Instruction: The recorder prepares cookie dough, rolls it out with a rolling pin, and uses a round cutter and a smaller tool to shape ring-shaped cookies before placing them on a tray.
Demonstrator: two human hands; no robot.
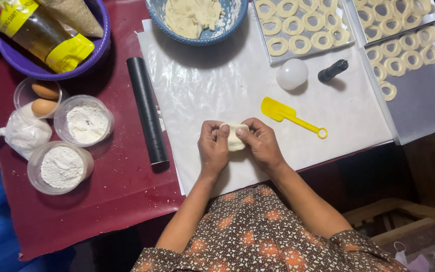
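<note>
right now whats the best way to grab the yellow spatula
Take the yellow spatula by its thin handle, from above. It lies flat on the white sheet, blade up-left, ring end down-right, so pinch mid-handle across its width, probably with the right hand, which is nearer.

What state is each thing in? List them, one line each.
Pale dough lump: pinched between both hands.
Left hand: fingers closed on the dough.
Right hand: fingers closed on the dough.
Blue ceramic bowl: holds torn dough pieces.
Grey metal baking trays: partly filled with dough rings.
Black cylindrical rolling pin: lying flat, untouched.
Yellow plastic spatula: lying on the white sheet.
Clear plastic flour cups: open, filled with white powder.
</note>
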